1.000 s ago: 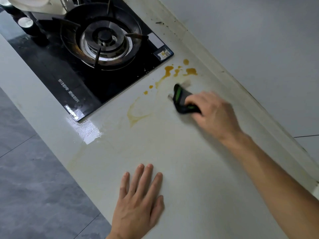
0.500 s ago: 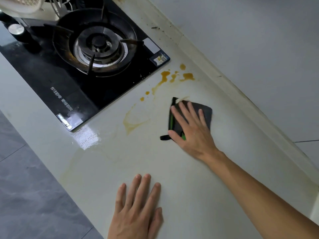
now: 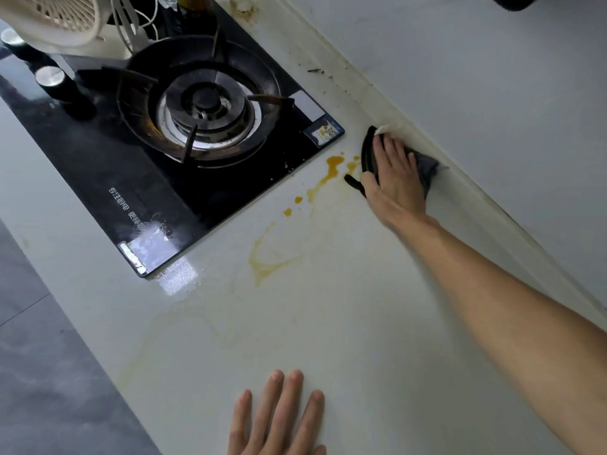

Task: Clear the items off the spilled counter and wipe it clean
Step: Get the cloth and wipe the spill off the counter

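Observation:
My right hand [image 3: 392,178] presses flat on a dark grey cloth [image 3: 425,167] against the back edge of the white counter [image 3: 328,323], beside the stove's right corner. Orange-brown spill drops [image 3: 333,164] lie just left of the cloth. A thinner yellow smear [image 3: 262,264] trails toward the counter's front. My left hand [image 3: 277,418] rests flat on the counter at the bottom of the view, fingers together, holding nothing.
A black glass gas stove [image 3: 170,152] with one burner is set into the counter at the upper left. A cream fan [image 3: 56,18] and dark knobs [image 3: 54,83] sit at its far left. The white wall [image 3: 476,77] runs along the back; grey floor [image 3: 33,372] lies lower left.
My right hand has slid the cloth up and to the right, from the middle of the counter to the wall edge, covering the rightmost spill drops. My left hand stayed flat.

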`<action>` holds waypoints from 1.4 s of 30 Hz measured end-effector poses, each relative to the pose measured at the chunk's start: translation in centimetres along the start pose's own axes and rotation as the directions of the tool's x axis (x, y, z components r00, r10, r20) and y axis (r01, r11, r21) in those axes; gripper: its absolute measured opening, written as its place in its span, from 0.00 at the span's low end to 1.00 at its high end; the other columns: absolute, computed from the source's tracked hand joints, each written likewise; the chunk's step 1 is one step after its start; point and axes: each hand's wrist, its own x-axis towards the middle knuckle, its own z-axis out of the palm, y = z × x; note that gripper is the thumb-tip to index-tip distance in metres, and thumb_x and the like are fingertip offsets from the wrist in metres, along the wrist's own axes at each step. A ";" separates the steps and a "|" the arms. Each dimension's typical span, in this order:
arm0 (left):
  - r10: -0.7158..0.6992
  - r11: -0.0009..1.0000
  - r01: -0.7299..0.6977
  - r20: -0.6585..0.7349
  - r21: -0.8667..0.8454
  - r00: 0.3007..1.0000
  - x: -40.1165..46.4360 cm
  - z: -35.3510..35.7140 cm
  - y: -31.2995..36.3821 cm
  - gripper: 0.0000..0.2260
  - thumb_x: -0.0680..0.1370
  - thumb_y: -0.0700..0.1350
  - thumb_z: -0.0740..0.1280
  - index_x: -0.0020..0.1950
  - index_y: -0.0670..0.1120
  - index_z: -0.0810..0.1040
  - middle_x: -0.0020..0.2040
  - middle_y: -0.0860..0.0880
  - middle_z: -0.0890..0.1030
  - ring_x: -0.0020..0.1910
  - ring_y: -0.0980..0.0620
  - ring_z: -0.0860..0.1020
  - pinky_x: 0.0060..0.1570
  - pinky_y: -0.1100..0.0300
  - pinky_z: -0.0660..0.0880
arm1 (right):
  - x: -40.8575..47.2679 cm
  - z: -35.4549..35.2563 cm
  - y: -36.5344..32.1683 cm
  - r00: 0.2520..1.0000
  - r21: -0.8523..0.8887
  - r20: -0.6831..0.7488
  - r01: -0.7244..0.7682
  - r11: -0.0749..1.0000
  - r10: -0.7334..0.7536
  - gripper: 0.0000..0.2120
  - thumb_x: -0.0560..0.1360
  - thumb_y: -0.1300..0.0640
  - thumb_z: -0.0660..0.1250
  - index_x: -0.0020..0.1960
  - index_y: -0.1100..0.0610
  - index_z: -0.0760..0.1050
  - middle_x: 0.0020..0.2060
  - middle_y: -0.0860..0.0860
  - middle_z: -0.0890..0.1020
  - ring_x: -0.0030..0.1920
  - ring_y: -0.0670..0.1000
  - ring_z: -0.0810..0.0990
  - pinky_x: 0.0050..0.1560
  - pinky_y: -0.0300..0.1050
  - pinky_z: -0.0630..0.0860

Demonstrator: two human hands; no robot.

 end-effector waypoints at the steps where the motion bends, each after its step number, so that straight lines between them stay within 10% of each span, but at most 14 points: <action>1: -0.016 1.000 0.016 0.022 -0.012 1.000 -0.4 0.6 -0.3 0.36 0.65 0.68 0.67 0.75 0.65 0.75 0.78 0.51 0.75 0.78 0.42 0.72 0.72 0.29 0.62 | -0.5 -0.3 0.0 0.996 0.002 0.033 0.079 0.997 -0.079 0.37 0.77 0.47 0.49 0.85 0.53 0.49 0.84 0.50 0.52 0.83 0.50 0.48 0.83 0.56 0.44; 5: -0.033 0.999 0.035 0.073 -0.026 0.997 -0.9 1.9 -1.2 0.37 0.65 0.70 0.67 0.75 0.65 0.75 0.78 0.52 0.74 0.78 0.42 0.71 0.72 0.28 0.62 | -4.9 -1.0 2.4 0.912 0.013 0.155 0.382 0.924 -0.379 0.37 0.76 0.51 0.54 0.84 0.50 0.50 0.84 0.46 0.51 0.83 0.45 0.43 0.83 0.54 0.43; 14: 0.100 0.995 -0.093 -0.193 0.048 0.976 1.4 -2.8 0.8 0.34 0.69 0.65 0.65 0.75 0.63 0.75 0.77 0.51 0.76 0.77 0.45 0.74 0.74 0.35 0.63 | 1.2 -0.1 -1.3 0.999 0.004 0.022 0.049 0.999 -0.049 0.38 0.76 0.47 0.50 0.85 0.54 0.50 0.84 0.51 0.52 0.83 0.51 0.49 0.83 0.56 0.45; 22: 0.233 0.970 -0.217 -0.178 0.106 0.956 2.4 -8.1 1.8 0.26 0.75 0.59 0.64 0.73 0.56 0.79 0.80 0.47 0.72 0.81 0.46 0.68 0.78 0.41 0.62 | -7.7 0.2 -1.3 0.805 0.066 0.226 0.549 0.833 -0.549 0.40 0.73 0.51 0.58 0.84 0.48 0.52 0.84 0.45 0.51 0.83 0.45 0.44 0.83 0.53 0.41; 29: 0.232 0.970 -0.218 -0.151 0.107 0.961 2.5 -8.7 2.1 0.27 0.75 0.58 0.66 0.75 0.54 0.76 0.81 0.47 0.69 0.81 0.45 0.68 0.79 0.39 0.61 | -4.3 0.6 -5.7 0.973 0.061 0.000 0.230 0.971 -0.230 0.34 0.75 0.50 0.57 0.81 0.52 0.60 0.80 0.47 0.57 0.81 0.55 0.55 0.82 0.61 0.50; 37: 0.224 0.972 -0.215 -0.098 0.094 0.970 2.2 -9.3 2.1 0.30 0.76 0.57 0.69 0.78 0.54 0.73 0.84 0.47 0.65 0.83 0.44 0.64 0.79 0.38 0.60 | -10.6 1.4 -4.5 0.719 0.044 0.220 0.667 0.743 -0.659 0.39 0.73 0.50 0.59 0.84 0.48 0.54 0.83 0.44 0.55 0.84 0.47 0.45 0.83 0.57 0.44; 42: 0.224 0.974 -0.219 -0.094 0.062 0.970 2.2 -9.2 2.1 0.27 0.79 0.57 0.65 0.78 0.52 0.73 0.84 0.46 0.64 0.83 0.42 0.63 0.80 0.37 0.59 | -7.8 0.9 -6.1 0.923 0.009 0.108 0.370 0.929 -0.368 0.37 0.74 0.50 0.55 0.83 0.52 0.57 0.83 0.48 0.58 0.84 0.50 0.49 0.82 0.61 0.47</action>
